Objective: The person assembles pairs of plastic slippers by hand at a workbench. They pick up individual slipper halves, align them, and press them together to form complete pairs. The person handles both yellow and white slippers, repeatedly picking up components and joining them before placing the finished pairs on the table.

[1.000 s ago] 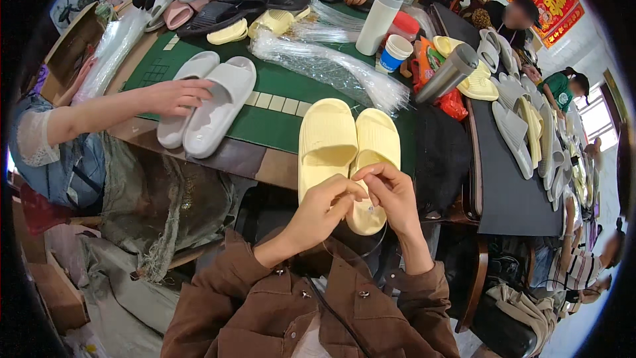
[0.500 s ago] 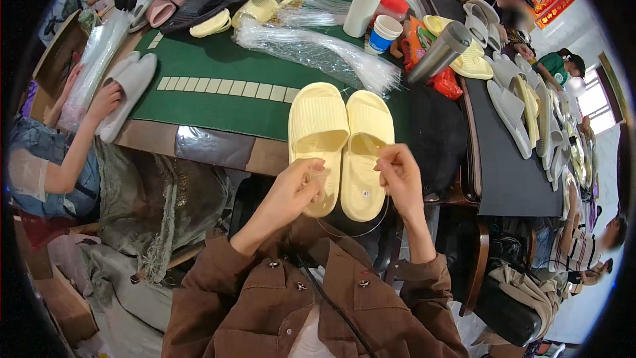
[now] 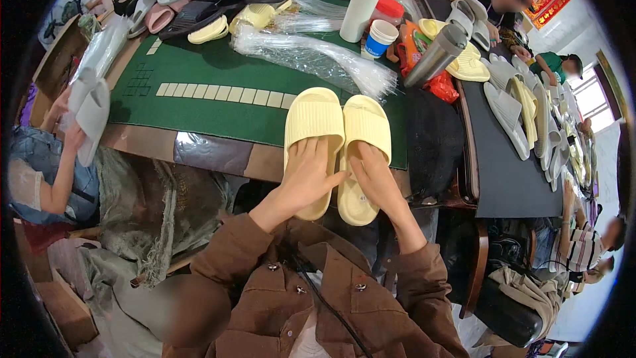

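A pair of yellow slippers lies side by side, toes away from me, heels overhanging the table's front edge. My left hand (image 3: 308,176) reaches into the left slipper (image 3: 315,111); its fingers are stretched out and spread, their tips hidden under the strap, and its thumb points toward the right slipper (image 3: 366,121). Into the right slipper's opening goes my right hand (image 3: 375,176). Its fingers are mostly covered by the strap, so I cannot tell how they are bent. No clear strand can be made out at either hand now.
On the green table mat (image 3: 199,116) lie a row of pale tiles (image 3: 225,93) and a bundle of clear plastic strands (image 3: 318,56). Slippers are piled at the back left. A white bottle (image 3: 363,6), paper cup (image 3: 379,38) and steel tumbler (image 3: 437,55) stand back right. At left, a co-worker holds grey slippers (image 3: 91,116).
Both my hands have moved from over the heels, where a thin clear loop hung, forward into the slippers' openings. The co-worker at left has lifted the grey slippers off the table edge.
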The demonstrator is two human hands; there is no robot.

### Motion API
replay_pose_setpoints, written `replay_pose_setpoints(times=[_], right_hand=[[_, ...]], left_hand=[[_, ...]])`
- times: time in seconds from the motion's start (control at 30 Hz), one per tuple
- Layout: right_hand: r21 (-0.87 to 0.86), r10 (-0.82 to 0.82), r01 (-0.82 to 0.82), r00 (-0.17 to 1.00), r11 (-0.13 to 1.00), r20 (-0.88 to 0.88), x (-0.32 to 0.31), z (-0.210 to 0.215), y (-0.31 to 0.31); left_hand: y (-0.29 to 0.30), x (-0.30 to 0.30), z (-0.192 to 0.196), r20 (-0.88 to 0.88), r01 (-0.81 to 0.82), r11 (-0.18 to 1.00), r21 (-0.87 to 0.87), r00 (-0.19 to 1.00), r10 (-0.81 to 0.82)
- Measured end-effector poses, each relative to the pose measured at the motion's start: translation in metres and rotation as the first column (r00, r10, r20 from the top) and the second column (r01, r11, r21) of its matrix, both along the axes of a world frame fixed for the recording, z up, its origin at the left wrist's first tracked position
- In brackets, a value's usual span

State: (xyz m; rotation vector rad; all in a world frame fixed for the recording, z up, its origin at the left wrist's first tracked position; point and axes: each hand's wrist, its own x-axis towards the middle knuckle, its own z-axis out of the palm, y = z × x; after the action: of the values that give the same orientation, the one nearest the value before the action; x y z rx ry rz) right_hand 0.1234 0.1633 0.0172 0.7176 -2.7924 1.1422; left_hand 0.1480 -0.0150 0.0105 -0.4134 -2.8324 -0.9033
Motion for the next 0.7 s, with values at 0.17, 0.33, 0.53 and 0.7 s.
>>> replay_pose_setpoints(times=[0.17,0.33,0.53,0.7], right_hand=[[0.247,-0.008,-0.059,0.965,0.967,0.263,-0.035,-0.001,-0.006],[0.295,0.027,-0.082,0.982,0.952,0.185,-0.044,-0.005,-0.005],[0.096,-0.080,0.046,0.921,0.994,0.382,-0.044,-0.012,-0.010],[0.105,-0.158,0.122,0.861,0.987,0.484,-0.042,-0.003,-0.013]], left_hand=[[0.001,-0.028,0.017,0.306,0.040,0.995,0.094,0.950,-0.067],[0.003,-0.049,-0.004,0.249,0.043,0.982,0.181,0.965,-0.089],[0.015,-0.061,-0.011,0.309,-0.014,0.998,0.065,0.951,-0.007],[0.010,-0.055,0.006,0.348,0.065,0.993,0.102,0.933,-0.097]])
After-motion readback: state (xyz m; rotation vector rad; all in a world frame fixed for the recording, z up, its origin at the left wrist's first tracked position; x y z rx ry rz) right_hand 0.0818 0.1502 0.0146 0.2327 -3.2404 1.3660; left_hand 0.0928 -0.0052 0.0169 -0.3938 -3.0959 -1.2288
